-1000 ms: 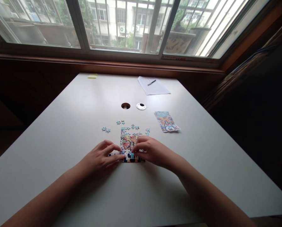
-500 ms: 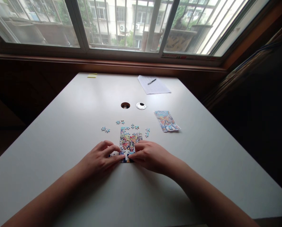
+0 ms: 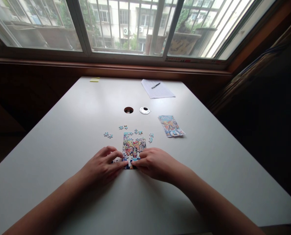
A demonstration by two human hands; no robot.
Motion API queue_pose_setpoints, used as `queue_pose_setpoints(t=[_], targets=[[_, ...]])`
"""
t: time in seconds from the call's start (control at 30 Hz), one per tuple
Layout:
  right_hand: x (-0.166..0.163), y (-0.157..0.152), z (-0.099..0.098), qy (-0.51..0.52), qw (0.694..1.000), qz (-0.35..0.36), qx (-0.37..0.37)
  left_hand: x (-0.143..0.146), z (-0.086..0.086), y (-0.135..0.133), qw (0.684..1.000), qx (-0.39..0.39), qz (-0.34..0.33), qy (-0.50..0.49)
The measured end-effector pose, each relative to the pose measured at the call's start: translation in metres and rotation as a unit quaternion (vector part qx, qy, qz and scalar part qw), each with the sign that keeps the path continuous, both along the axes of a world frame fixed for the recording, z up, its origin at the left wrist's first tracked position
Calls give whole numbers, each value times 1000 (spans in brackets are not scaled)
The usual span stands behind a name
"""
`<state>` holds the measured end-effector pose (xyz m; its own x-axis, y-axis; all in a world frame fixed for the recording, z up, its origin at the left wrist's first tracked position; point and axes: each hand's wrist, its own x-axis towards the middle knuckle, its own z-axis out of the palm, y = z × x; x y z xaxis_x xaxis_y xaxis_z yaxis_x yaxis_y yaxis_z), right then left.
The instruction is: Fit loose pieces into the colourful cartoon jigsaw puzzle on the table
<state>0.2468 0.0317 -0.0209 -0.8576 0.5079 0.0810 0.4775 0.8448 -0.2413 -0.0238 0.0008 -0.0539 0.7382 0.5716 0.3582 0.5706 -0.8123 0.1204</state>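
Note:
A partly assembled jigsaw puzzle [image 3: 134, 147], brightly coloured, lies flat on the white table in front of me. At its lower left edge rests my left hand [image 3: 107, 161], thumb and index finger apart, their tips touching the puzzle. My right hand [image 3: 152, 160] is curled over the lower right part, its fingertips closed on a small jigsaw piece that they mostly hide. Gaps show near the bottom and along the top of the picture. Under the left fingers, a few loose pieces [image 3: 116, 160] are partly covered.
Loose jigsaw pieces lie left [image 3: 108, 134], above [image 3: 123, 127] and right [image 3: 151, 137] of the puzzle. A creased picture sheet [image 3: 171, 126] is at the right. Farther back are a cable hole [image 3: 128, 110], its metal cover [image 3: 144, 110], papers [image 3: 157, 91] with a pen [image 3: 155, 85], and yellow notes [image 3: 94, 79].
Both hands keep nearly the same place on the puzzle; the right fingertips shift only slightly. The whole view has moved a little with my head.

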Motion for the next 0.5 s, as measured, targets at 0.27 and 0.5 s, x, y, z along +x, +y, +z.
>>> queue_pose_setpoints(t=[0.27,0.5], targets=[[4,5,-3,24,999,8,-31,-2,-3,1,1000,-2,-2,-4],[7,7,-5,36,999,8,-40,-3,-4,2,1000,10,-4,-6]])
